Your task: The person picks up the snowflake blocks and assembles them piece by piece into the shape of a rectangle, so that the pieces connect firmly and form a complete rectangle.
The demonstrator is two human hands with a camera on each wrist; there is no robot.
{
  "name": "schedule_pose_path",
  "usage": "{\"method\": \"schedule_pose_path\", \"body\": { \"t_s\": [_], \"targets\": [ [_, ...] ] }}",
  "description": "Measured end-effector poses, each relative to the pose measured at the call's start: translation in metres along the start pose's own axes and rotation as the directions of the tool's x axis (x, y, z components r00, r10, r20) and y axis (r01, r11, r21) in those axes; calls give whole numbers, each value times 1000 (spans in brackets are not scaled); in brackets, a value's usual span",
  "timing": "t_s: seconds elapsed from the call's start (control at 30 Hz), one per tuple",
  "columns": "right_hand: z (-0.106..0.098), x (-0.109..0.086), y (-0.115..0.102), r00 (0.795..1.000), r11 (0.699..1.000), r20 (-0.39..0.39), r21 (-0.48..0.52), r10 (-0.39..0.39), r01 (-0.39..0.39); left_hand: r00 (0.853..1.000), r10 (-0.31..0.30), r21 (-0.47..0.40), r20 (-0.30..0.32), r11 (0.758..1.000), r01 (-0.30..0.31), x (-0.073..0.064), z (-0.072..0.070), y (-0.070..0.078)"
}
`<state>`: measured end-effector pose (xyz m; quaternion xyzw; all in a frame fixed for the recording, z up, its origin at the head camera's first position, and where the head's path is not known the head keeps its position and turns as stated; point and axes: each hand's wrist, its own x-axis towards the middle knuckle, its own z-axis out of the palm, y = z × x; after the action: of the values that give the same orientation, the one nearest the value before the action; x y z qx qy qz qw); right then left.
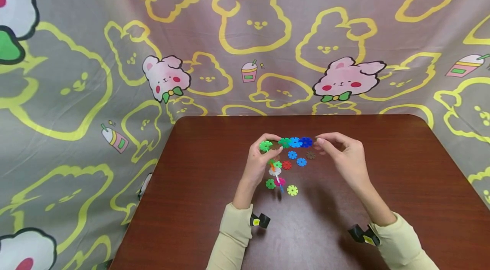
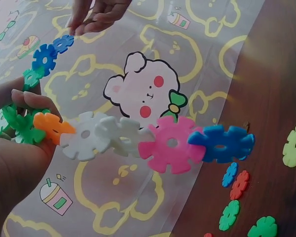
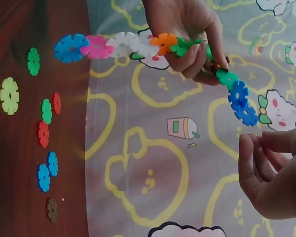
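Note:
A chain of interlocked plastic snowflake discs is gripped near its middle by my left hand [image 1: 255,161], fingers and thumb curled round the green discs [image 3: 190,48]. One end extends past the thumb through an orange disc [image 2: 53,128], two white discs, a pink disc [image 2: 172,143] and a blue disc [image 2: 221,144]. Toward my right hand [image 1: 350,157] runs the other end: a green disc [image 1: 284,143], a blue disc [image 1: 294,142] and a darker blue disc [image 1: 306,142]. Just beyond that last disc, a small gap apart, are my right fingertips, loosely bent with nothing visible between them.
Loose discs lie on the brown table [image 1: 199,176] beneath the chain, among them a yellow-green disc [image 1: 292,190], a red disc [image 3: 43,134], a blue disc [image 1: 301,162] and a brown disc [image 3: 52,210]. A cartoon-printed cloth [image 1: 260,91] stands behind the table.

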<state>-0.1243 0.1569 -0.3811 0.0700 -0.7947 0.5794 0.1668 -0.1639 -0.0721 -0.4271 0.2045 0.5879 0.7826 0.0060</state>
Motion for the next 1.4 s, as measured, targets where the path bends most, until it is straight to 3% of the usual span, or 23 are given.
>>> {"method": "schedule_pose_path", "body": {
  "t_s": [0.17, 0.27, 0.4, 0.47, 0.7, 0.77, 1.0, 1.17, 1.4],
  "targets": [
    [-1, -1, 5, 999, 999, 33, -32, 30, -29, 999, -3, -90, -42, 996, -1, 0, -3, 1],
    [1, -2, 15, 990, 994, 132, -104, 48, -34, 997, 6, -116, -75, 993, -15, 1, -4, 1],
    [6, -5, 38, 949, 974, 302, -227, 92, -22, 994, 15, -145, -110, 989, -31, 1, -4, 1],
    [10, -6, 52, 930, 961, 351, -278, 110, -9, 993, 15, -161, -119, 986, -35, 1, -5, 0],
    [22, -13, 86, 908, 928, 402, -370, 121, 40, 992, 18, -161, -128, 986, -38, 0, -6, 2],
    [27, -16, 90, 894, 922, 430, -383, 128, 52, 992, 21, -153, -124, 987, -40, 0, -7, 2],
    [48, -26, 98, 810, 911, 556, -407, 185, 71, 995, 30, -145, -100, 989, -45, 1, -9, 2],
    [56, -33, 101, 768, 900, 623, -407, 147, 158, 992, 17, -162, -122, 986, -36, 2, -9, 2],
    [63, -40, 100, 762, 889, 634, -417, 134, 190, 992, -7, -167, -127, 986, -15, 3, -10, 2]
  ]
}}
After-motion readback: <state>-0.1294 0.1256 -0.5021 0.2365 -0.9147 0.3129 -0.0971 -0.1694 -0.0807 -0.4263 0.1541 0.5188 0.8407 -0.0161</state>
